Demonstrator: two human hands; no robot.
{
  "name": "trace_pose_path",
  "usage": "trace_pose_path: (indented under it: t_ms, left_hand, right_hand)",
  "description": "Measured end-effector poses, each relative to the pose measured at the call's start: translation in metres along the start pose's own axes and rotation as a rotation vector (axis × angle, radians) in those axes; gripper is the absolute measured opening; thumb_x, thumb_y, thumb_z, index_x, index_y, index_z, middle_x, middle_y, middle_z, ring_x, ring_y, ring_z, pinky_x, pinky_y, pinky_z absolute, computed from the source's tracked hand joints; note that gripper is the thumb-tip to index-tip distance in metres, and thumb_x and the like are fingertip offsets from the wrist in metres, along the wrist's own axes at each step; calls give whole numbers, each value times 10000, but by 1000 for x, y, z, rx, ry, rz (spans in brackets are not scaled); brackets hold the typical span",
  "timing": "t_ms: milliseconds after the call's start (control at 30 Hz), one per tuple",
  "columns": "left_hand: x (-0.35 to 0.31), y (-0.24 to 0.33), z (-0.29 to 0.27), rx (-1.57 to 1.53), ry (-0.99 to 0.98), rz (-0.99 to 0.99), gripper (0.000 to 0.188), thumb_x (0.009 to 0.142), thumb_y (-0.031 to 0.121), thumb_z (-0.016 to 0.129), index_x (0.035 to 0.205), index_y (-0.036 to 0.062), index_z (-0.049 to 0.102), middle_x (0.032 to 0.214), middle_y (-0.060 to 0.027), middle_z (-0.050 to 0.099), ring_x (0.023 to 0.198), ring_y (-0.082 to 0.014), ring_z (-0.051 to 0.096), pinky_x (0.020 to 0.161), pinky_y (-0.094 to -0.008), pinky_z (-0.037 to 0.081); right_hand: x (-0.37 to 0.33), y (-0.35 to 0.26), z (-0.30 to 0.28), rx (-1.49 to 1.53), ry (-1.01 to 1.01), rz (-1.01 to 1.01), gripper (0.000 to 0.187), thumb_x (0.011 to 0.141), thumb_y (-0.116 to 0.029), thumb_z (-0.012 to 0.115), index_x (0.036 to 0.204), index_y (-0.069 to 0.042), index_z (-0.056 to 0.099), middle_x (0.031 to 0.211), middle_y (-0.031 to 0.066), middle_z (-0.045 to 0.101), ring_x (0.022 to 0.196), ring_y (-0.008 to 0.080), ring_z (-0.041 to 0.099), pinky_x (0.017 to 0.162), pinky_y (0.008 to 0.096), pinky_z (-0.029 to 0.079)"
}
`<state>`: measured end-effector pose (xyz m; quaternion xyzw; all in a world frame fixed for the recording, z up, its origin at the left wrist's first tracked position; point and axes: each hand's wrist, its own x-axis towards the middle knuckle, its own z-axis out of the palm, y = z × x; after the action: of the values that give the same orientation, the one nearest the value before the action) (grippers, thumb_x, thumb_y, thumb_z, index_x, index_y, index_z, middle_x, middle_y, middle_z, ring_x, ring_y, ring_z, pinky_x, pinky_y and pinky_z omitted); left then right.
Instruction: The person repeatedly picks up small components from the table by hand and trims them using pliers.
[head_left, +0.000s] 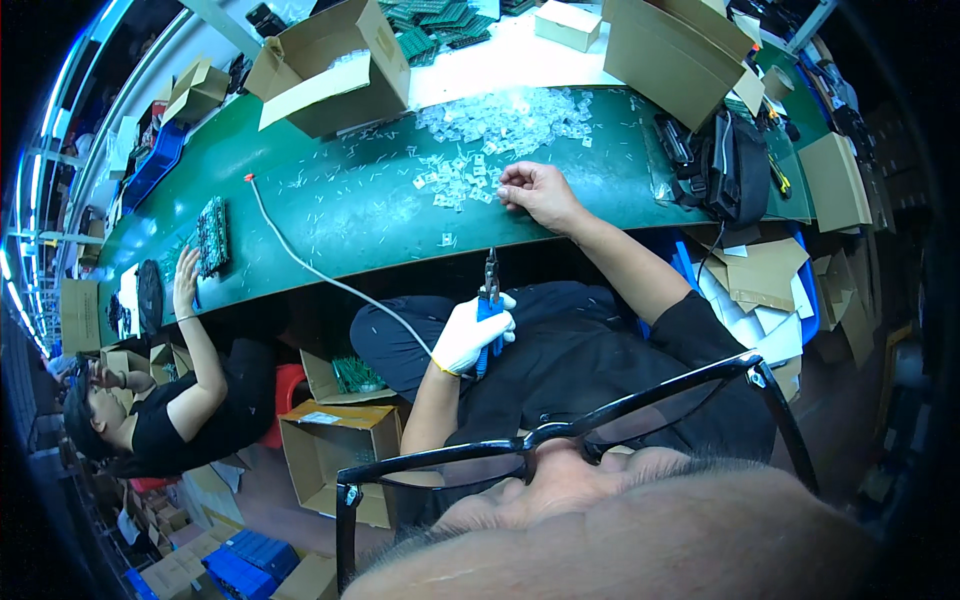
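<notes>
Clear plastic pieces [455,183] lie loose on the green table [330,235], in a small group at the near edge of a larger heap [520,115]; one single piece [447,240] sits apart, close to the near table edge.

Right hand [540,195]: bare, over the table just right of the small group. Thumb and fingertips curled close together; cannot tell whether a piece is between them.

Left hand [474,338]: white-gloved, near side of the table edge, fingers clamped on blue-handled pliers [490,310], tip pointing to the far side.

Containers:
- Open cardboard box [345,108], far left of the heap: flaps out, some clear material inside.
- Second cardboard box [675,60], far right: contents hidden from this angle.
- Small pale box [568,26], far side, between the two; contents not visible.
- Blue bin [811,325], right, below the table: flattened cardboard and white sheets [750,320] within.
- Open carton [345,418], near left on the floor; behind it, a box with green boards [357,375].

Left: co-worker's hand [186,280] beside a green circuit-board stack [212,238].
</notes>
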<state>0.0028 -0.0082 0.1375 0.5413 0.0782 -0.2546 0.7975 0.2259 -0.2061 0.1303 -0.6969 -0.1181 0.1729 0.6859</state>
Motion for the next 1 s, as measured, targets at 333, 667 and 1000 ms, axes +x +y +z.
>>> trace_pose_path:
  t_ms: [333,667,1000]
  left_hand:
    - [-3,-1,-1,-38,6,18,345,990,129,749,1274,-39,649,955,-73,725,845,-151,724,790,-299,585]
    - [-2,0,2,-24,-4,7,349,989,129,757,1279,-35,653,958,-76,723,850,-151,718,799,-301,585]
    - [2,5,-1,1,-33,7,451,978,190,784,1340,-30,631,1028,-77,716,947,-181,717,869,-335,582]
  right_hand:
    - [4,-24,-79,-1079,550,-514,309,883,-163,792,1169,-55,751,1134,181,743,1069,380,689,979,480,551]
    - [9,-2,-122,-1062,543,-272,281,889,-135,788,1152,-59,729,1105,157,745,1057,369,696,953,498,552]
    - [-30,-12,-51,22,188,-166,545,865,97,776,1373,-6,607,1083,24,663,996,117,660,904,296,594]
